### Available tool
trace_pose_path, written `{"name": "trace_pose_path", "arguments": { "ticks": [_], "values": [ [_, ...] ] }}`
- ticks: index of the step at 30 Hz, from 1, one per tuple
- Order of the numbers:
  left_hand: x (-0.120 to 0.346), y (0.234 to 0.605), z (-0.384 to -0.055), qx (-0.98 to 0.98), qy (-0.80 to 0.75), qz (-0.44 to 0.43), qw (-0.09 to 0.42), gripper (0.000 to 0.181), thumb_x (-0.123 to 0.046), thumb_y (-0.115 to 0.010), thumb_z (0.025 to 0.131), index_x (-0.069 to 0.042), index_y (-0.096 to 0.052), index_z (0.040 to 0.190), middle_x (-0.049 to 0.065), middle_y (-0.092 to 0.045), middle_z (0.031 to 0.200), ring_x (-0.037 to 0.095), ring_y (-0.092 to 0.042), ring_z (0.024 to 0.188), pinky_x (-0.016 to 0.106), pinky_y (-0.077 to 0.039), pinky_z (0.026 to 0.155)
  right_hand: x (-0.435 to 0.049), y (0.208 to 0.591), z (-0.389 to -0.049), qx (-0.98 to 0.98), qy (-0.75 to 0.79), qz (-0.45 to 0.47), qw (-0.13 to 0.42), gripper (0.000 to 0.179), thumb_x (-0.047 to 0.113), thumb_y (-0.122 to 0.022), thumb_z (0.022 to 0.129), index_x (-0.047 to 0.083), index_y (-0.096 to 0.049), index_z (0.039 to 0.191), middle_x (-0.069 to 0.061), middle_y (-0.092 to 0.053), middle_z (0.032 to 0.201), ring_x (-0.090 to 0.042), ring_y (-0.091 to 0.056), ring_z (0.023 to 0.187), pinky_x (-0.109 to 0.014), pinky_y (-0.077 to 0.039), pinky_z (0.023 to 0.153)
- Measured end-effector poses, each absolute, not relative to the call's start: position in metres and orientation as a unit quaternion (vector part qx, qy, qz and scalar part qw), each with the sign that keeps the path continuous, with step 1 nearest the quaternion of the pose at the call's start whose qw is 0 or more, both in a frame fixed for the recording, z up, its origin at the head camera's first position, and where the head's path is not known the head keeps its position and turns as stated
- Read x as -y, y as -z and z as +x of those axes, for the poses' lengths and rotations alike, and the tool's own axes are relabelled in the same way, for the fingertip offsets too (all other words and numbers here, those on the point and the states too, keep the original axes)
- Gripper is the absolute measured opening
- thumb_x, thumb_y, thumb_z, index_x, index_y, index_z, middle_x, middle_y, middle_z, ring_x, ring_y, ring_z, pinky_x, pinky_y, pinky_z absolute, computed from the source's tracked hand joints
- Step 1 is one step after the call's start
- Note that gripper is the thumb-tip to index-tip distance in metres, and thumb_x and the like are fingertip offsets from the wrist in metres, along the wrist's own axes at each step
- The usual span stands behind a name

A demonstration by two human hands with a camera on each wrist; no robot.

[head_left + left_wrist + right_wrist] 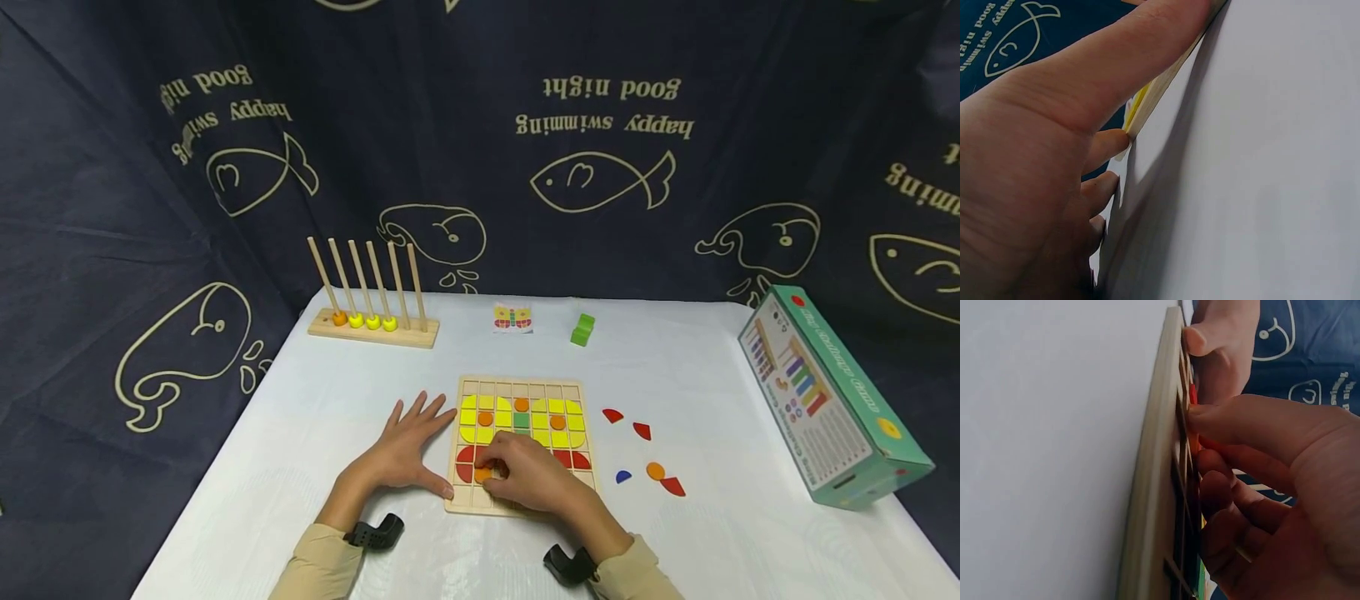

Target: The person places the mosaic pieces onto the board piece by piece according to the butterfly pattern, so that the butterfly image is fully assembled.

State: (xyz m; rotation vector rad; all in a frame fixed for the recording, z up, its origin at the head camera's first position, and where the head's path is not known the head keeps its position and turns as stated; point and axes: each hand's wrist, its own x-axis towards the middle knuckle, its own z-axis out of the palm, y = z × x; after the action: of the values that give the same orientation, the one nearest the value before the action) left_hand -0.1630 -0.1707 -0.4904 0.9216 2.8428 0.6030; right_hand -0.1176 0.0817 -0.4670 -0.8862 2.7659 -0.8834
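A wooden grid board [468, 500] lies on the table, bearing yellow, green, red and orange flat pieces. My right hand [528, 473] is over its near part, covering some cells. Thumb and index finger pinch an orange disc [482, 474] at the board's surface, beside red pieces [465, 464]. In the right wrist view, the thumb [1229, 422] is on the disc close over the grid, the other fingers curled. My left hand [401, 450] is spread flat at the board's left side. Its thumb [1141, 47] touches the board's edge, the other fingers reaching forward along that side.
Right of the board lie loose red pieces [612, 415], an orange disc [656, 471] and a blue half-disc [623, 477]. Behind stand a peg rack [375, 333] with beads, a butterfly pattern card [513, 318] and green pieces [582, 329]. A game box [832, 400] is far right.
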Motion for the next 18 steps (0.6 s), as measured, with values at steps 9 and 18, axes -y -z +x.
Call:
{"name": "trace_pose_path", "arguments": {
  "ticks": [9,18],
  "values": [
    [0.170,0.492,-0.163,-0.931,-0.199,0.301,0.046,0.128,-0.082,-0.073,0.047,-0.019,-0.035,0.151,0.008,-0.020,0.158,0.034,-0.005,0.144,0.059,0.001,0.111,-0.100,0.461,-0.120,-0.908,0.311,-0.279,0.046,0.021,0.012,-0.067,0.085,0.019,-0.074,0.104,0.015,-0.056,0.084,-0.006,-0.050,0.075,-0.023,-0.045,0.067],
    [0.169,0.491,-0.162,-0.933,-0.202,0.294,0.045,0.128,-0.078,-0.076,0.045,-0.018,-0.036,0.151,0.008,-0.021,0.157,0.034,-0.005,0.144,0.058,0.001,0.111,-0.162,0.452,-0.135,-0.914,0.329,-0.239,0.009,0.018,0.011,-0.066,0.088,0.014,-0.073,0.104,0.013,-0.060,0.087,-0.008,-0.052,0.076,-0.027,-0.047,0.068]
  ]
}}
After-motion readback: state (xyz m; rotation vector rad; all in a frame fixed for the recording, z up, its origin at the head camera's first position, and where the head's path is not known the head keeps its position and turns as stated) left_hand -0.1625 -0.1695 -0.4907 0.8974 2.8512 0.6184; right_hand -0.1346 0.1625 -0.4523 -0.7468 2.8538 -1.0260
